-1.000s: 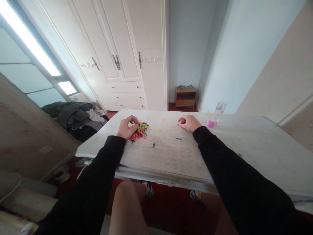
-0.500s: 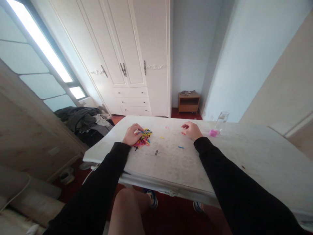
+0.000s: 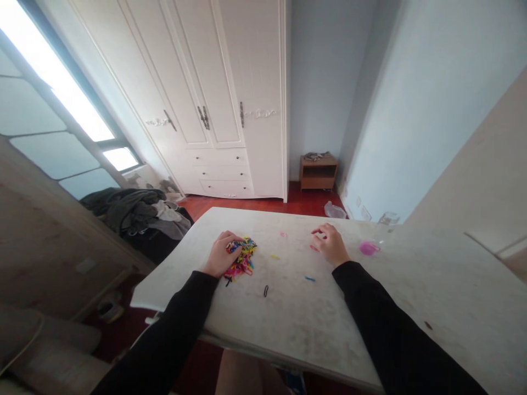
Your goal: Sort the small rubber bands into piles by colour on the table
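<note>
- Black oval loop (image 3: 265, 291): clock centre.
- Multicoloured heap of small loops (image 3: 246, 255): eleven o'clock, partly under curled left hand (image 3: 223, 254); cannot tell whether grasping.
- Red oblong loop (image 3: 313, 248): two o'clock, beside right hand (image 3: 330, 244) with parted fingers.

on the counter (image 3: 461, 285), a heap of bands (image 3: 246, 255) lies at the left hand (image 3: 219, 255), single bands (image 3: 309, 278) lie between heap and right hand (image 3: 332, 248), a bottle (image 3: 388, 219) sits farther right; behind the counter stands a wardrobe (image 3: 263, 153).
</note>
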`<action>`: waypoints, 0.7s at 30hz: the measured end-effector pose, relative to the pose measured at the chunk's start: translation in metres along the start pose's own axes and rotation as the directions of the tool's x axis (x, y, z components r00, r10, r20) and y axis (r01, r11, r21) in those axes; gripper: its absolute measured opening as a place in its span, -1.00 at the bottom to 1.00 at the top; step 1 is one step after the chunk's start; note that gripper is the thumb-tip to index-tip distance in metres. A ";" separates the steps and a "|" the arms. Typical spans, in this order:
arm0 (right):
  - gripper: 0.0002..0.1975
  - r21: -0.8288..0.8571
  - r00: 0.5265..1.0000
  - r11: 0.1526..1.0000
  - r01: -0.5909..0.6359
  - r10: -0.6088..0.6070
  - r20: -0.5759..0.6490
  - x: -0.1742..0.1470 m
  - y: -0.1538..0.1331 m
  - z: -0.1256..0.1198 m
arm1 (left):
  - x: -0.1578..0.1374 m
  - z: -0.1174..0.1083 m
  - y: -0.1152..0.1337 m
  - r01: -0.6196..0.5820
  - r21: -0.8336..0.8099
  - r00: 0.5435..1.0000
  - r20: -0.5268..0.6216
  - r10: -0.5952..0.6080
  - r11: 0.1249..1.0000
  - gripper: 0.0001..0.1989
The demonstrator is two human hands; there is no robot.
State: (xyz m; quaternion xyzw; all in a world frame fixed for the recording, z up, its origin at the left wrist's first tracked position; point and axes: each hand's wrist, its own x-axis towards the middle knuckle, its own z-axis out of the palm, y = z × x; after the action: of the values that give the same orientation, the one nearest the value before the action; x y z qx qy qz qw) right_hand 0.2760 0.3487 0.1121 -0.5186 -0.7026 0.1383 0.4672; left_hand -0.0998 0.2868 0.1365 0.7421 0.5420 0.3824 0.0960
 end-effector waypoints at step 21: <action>-0.88 0.089 0.996 0.994 -0.069 0.074 -0.052 0.000 -0.006 0.006 | 0.003 0.006 -0.006 0.039 0.020 0.997 -0.066 -0.038 0.999 -0.83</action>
State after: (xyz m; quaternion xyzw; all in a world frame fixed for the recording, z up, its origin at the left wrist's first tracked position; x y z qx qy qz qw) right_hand 0.2676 0.3482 0.1134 -0.5260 -0.6638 0.1713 0.5034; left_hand -0.0995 0.2933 0.1306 0.7197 0.5630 0.3988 0.0776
